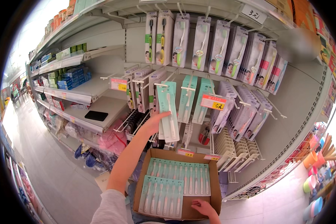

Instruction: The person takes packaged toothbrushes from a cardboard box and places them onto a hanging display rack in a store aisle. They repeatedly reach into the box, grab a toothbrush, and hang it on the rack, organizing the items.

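My left hand (154,123) grips a packaged toothbrush (169,112) with a mint-green card, at the end of a white display hook; another such pack shows just behind it. To its right, more mint-green toothbrush packs (188,98) hang on neighbouring hooks. Below stands an open cardboard box (217,184) in front of me, holding two overlapping rows of mint-green toothbrush packs (161,196). Over the box's lower right part is my right hand (202,207), its fingers slightly curled and holding nothing.
Purple-backed toothbrush packs (224,109) hang at the right and above. Price tags (214,102) stick out among the hooks. A black phone (96,115) lies on the left shelf (112,107), with toothpaste boxes (72,78) farther back. Plastic cups (309,183) stand at the far right.
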### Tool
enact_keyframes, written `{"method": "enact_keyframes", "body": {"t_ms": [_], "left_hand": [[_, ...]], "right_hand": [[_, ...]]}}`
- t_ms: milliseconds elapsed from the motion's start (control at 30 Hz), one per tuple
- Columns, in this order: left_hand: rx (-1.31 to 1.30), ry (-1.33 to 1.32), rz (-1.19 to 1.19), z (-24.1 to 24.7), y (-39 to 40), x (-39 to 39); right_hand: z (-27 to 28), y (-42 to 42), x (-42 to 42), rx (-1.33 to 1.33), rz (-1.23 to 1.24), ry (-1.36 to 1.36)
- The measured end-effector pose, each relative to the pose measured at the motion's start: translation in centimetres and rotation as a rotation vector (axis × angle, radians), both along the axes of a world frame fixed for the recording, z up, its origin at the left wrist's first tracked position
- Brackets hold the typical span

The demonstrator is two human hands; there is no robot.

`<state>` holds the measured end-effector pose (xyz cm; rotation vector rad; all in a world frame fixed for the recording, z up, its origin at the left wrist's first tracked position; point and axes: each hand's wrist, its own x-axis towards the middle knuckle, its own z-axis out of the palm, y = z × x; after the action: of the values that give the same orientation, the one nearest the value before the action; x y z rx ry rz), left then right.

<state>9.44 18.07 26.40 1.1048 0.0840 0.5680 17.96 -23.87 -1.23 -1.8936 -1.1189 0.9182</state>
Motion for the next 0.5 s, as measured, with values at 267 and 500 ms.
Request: {"method": "enact_keyframes", "body": {"t_ms": [267,500], "left_hand": [[-0.022,0.063,0.099,0.0,0.3,0.8],[0.052,-0.043,-0.022,0.7,-0.7,-0.1]], "right_hand": [[0.1,0.0,0.0,-0.021,0.008,-0.064],[16.7,8.3,-2.6,0.557,-0.140,-0.299]]}}
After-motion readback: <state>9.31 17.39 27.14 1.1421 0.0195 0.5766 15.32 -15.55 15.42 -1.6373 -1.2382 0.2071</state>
